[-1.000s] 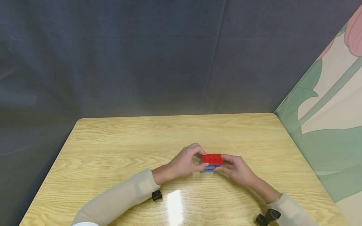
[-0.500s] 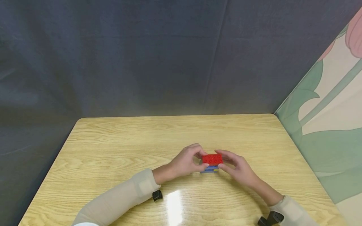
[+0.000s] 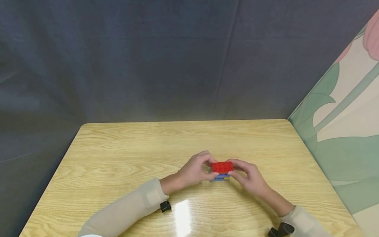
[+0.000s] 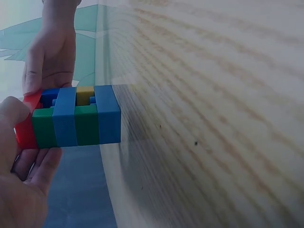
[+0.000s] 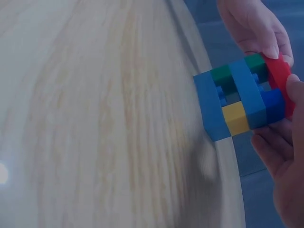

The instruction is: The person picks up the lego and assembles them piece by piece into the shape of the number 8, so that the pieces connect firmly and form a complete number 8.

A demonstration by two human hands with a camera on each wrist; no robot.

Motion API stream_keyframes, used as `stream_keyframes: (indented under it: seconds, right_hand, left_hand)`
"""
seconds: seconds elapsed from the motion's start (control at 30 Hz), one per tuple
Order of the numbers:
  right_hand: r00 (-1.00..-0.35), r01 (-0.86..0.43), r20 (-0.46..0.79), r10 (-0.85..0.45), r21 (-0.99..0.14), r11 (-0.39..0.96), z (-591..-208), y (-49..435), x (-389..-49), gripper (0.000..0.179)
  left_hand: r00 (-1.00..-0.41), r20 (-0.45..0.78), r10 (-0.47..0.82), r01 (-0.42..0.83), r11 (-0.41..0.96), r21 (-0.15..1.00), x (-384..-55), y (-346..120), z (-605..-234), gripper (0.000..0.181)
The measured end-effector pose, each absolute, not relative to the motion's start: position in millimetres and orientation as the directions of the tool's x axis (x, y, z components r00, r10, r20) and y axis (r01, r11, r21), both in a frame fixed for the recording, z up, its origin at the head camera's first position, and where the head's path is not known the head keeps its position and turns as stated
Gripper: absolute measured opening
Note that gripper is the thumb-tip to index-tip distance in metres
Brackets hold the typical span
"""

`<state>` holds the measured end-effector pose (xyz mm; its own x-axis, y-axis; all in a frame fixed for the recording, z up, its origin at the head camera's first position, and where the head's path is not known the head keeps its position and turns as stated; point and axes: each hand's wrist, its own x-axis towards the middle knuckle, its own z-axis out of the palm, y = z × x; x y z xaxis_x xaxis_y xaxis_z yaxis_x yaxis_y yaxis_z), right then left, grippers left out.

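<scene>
A stack of toy building bricks stands on the table, a red brick [image 3: 222,167] lying across its top. My left hand [image 3: 193,168] pinches the left end of the red brick between thumb and fingers. At the right end, my right hand [image 3: 250,177] grips the same brick in the same way. Beneath the red one, the wrist views show a green brick [image 4: 44,128] and a dark blue brick [image 5: 274,105] side by side with a gap. A light blue brick [image 5: 248,93] lies below, then another green brick [image 4: 87,126] beside a yellow brick [image 5: 235,118]. A light blue brick [image 4: 109,114] forms the base.
The wooden table [image 3: 133,144] extends around the stack. Behind it hangs a dark curtain [image 3: 148,65]. A flower-patterned panel [image 3: 349,158] borders the right side. Small black devices hang at both sleeves, one by the left cuff [image 3: 165,206].
The fingers of my right hand have shifted from the stack's right side, lower down, up onto the right end of the red brick. My left hand keeps its hold almost unmoved.
</scene>
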<state>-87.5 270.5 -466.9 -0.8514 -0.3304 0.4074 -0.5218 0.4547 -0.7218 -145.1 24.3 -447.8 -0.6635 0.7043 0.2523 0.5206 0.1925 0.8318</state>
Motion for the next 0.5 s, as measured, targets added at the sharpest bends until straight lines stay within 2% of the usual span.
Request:
stream_keyframes:
  seconds: [0.13,0.5]
  right_hand:
    - [-0.847,-0.529,0.408,-0.340,-0.698,0.483,-464.8,269.0,-87.3,0.037]
    - [-0.870,-0.486,0.353,-0.344,-0.732,0.478,-463.0,273.3,-87.2,0.039]
  left_hand:
    - [-0.682,0.233,0.693,0.493,0.200,0.847,-143.9,23.4,-447.9,0.025]
    - [-0.694,0.247,0.676,0.513,0.224,0.829,-140.7,26.3,-453.8,0.029]
